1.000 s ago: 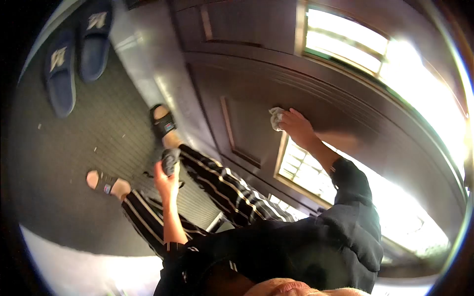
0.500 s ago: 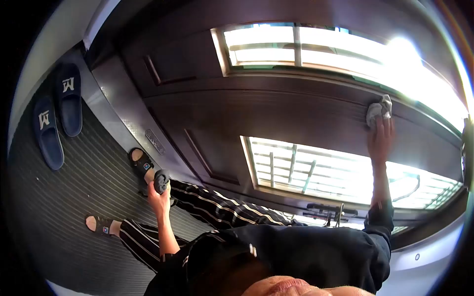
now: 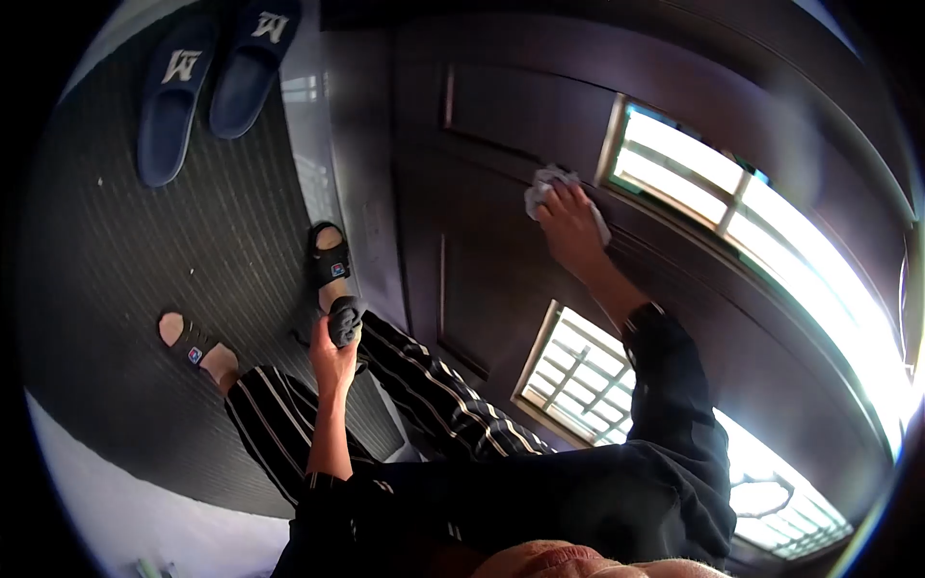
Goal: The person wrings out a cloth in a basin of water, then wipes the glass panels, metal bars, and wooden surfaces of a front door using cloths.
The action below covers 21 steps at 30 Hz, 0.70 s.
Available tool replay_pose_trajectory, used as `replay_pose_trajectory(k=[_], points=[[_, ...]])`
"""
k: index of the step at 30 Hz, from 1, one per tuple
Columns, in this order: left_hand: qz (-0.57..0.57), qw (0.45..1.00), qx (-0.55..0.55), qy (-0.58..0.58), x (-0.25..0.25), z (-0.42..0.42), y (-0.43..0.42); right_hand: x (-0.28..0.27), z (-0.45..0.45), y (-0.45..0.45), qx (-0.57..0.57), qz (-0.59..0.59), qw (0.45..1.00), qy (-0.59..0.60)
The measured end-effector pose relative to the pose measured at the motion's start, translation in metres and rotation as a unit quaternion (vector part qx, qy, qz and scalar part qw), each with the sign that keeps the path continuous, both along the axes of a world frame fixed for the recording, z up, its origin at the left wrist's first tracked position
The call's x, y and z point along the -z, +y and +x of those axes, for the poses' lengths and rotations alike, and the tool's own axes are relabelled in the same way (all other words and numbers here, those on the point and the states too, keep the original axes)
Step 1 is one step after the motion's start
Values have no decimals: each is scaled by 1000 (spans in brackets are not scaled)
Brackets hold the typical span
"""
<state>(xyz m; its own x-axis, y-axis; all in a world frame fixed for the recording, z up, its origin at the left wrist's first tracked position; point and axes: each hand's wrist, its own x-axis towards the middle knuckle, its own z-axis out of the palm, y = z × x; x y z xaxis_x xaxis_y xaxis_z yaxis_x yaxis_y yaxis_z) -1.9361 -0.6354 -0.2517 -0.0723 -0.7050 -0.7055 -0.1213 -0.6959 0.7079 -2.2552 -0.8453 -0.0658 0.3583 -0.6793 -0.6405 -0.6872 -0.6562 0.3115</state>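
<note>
My right hand presses a crumpled pale grey cloth against the dark brown panelled door, on the rail beside a glazed opening. Its fingers are bent over the cloth and hide part of it. Lower down, near my legs, my left hand is closed around a bunched dark grey cloth. That cloth is held clear of the door, above one of my sandalled feet.
Bright barred windows are set into the door. A pair of navy slippers lies on the ribbed dark mat at far left. A shiny metal threshold runs between mat and door. My feet stand in dark sandals.
My right hand has slid with the pale cloth along the door, away from the far end and toward the slippers' side. The view has turned. My left hand keeps its cloth.
</note>
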Motion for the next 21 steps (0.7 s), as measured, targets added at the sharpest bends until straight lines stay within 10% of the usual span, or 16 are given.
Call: replay_pose_trajectory(k=[14,21], points=[[77,996,-42,-14,7,7,-3,351,-8,-16,-38,118,987,101],[76,996,-21,-36,19,5,20,362,-14,-70,-14,45,995,84]])
